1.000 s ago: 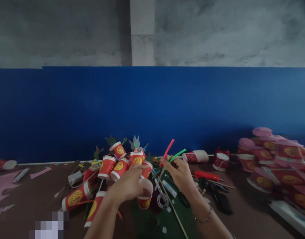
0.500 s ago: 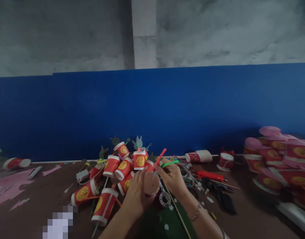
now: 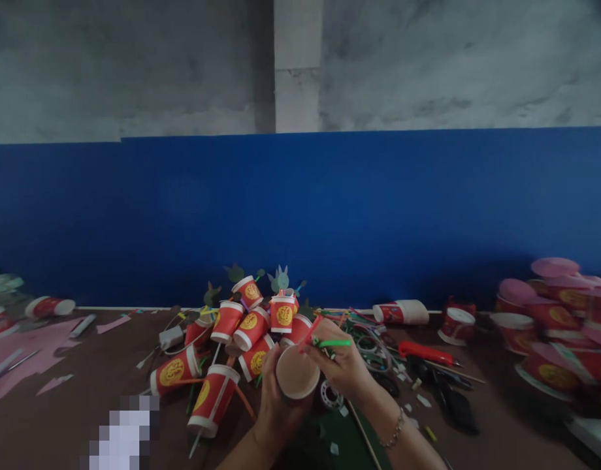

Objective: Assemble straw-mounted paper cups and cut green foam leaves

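Note:
My left hand (image 3: pixel 272 399) is wrapped round a paper cup (image 3: pixel 297 375), whose pale round end faces me. Pinched in the fingers of my right hand (image 3: pixel 347 367) are a red straw (image 3: pixel 310 334) and a green straw (image 3: pixel 336 343). The red straw's lower end is at the upper right edge of that round end; whether it goes into the cup I cannot tell. Just beyond my hands lies a heap of red paper cups (image 3: pixel 252 328) with yellow emblems, several with straws or sticks attached. A grey rabbit-shaped cutout (image 3: pixel 281 279) stands atop one.
To the right lie a red-handled tool (image 3: pixel 426 353), black scissors-like handles (image 3: pixel 445 398), a tape roll (image 3: pixel 331 395) and paper scraps. Pink-topped cups (image 3: pixel 558 316) are piled at far right. Pink paper (image 3: pixel 33 352) lies at left. A blue wall panel (image 3: pixel 300 215) rises behind the table.
My view has turned slightly left. The cup's round end is tipped more toward me. My right hand has brought the red straw down to the cup's edge.

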{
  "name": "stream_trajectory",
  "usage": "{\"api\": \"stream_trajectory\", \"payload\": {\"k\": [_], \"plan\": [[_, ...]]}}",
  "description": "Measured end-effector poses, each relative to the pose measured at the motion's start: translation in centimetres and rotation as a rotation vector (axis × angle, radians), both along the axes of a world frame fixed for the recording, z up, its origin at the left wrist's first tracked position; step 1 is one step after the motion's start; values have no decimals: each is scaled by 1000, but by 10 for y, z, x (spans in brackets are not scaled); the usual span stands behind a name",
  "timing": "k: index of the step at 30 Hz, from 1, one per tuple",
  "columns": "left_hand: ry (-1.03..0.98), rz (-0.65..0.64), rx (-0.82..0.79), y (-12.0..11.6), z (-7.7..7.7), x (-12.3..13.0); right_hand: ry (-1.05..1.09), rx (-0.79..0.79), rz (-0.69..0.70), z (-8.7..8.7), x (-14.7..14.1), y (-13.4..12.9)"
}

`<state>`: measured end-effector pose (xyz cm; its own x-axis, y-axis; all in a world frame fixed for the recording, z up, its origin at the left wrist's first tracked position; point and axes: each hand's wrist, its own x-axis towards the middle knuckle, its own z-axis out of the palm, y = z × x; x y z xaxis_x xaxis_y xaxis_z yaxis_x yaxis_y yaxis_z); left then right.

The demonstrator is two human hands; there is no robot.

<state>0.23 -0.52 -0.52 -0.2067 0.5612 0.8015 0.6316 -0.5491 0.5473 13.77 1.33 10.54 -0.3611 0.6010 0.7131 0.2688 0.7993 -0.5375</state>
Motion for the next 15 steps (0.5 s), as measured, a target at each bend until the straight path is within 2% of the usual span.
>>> {"api": "stream_trajectory", "payload": {"k": [6,11,15], "plan": [[0,-140,-7,-1,-5,-5,-12,35,18,3,1,-3],[-67,-168,-95,-1,-12,-6,-27,42,52,5,-1,-5],[-154,-201,-146,-2,-5,-3,18,-3,35,4,-1,-6]]}}
